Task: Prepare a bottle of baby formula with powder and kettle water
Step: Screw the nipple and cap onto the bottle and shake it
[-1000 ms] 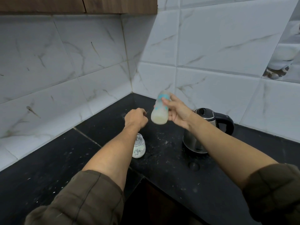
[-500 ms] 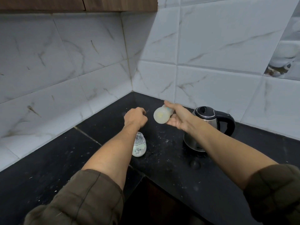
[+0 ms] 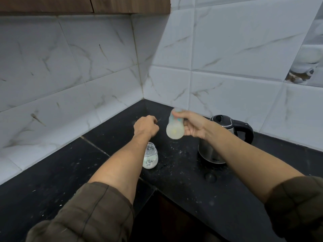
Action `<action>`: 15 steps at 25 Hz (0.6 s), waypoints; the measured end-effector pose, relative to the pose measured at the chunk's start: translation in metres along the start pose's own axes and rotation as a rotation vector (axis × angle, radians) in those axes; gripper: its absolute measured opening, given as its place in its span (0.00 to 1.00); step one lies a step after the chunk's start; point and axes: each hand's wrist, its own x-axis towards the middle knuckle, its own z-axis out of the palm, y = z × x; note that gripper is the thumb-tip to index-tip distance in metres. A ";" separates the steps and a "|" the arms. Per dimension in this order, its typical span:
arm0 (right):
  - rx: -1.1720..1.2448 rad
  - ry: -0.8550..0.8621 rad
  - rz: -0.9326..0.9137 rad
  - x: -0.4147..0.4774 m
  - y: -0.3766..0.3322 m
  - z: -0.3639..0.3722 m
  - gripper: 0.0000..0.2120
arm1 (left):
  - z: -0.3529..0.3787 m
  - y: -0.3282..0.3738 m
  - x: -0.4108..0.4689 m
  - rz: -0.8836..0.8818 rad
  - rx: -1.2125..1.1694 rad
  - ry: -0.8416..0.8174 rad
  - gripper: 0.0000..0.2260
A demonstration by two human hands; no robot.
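My right hand point(image 3: 194, 125) grips a baby bottle point(image 3: 175, 127) filled with milky white liquid, held in the air above the black counter point(image 3: 183, 172); the bottle is blurred and its base faces me. My left hand point(image 3: 146, 125) hovers to its left as a closed fist with nothing visible in it. Under my left forearm a second small bottle point(image 3: 150, 158) stands on the counter with white powder at its bottom. A steel kettle point(image 3: 225, 137) with a black lid and handle sits to the right, partly hidden by my right arm.
The counter runs into a corner of white marbled wall tiles point(image 3: 104, 75). White powder specks are scattered on the dark surface around the bottles. A wooden cabinet point(image 3: 83, 5) hangs above. The counter's front edge drops off near the bottom middle.
The bottle in my right hand has swung from upright to tilted and back up again, blurred by the motion. My left fist and the standing bottle have stayed put.
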 end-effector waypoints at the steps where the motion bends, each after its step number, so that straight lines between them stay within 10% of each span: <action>1: 0.078 0.030 -0.073 0.001 -0.003 0.000 0.18 | 0.001 0.000 0.000 0.001 -0.001 0.001 0.18; 4: 0.433 0.077 -0.318 0.004 -0.014 -0.005 0.23 | 0.004 -0.002 -0.002 -0.001 -0.003 -0.005 0.19; 9: 0.279 -0.364 -0.402 -0.002 -0.016 -0.012 0.30 | 0.005 -0.004 0.001 -0.003 0.002 -0.015 0.17; 15: 0.347 -0.304 -0.457 -0.003 -0.022 -0.009 0.40 | 0.002 0.001 0.003 0.009 0.017 -0.007 0.17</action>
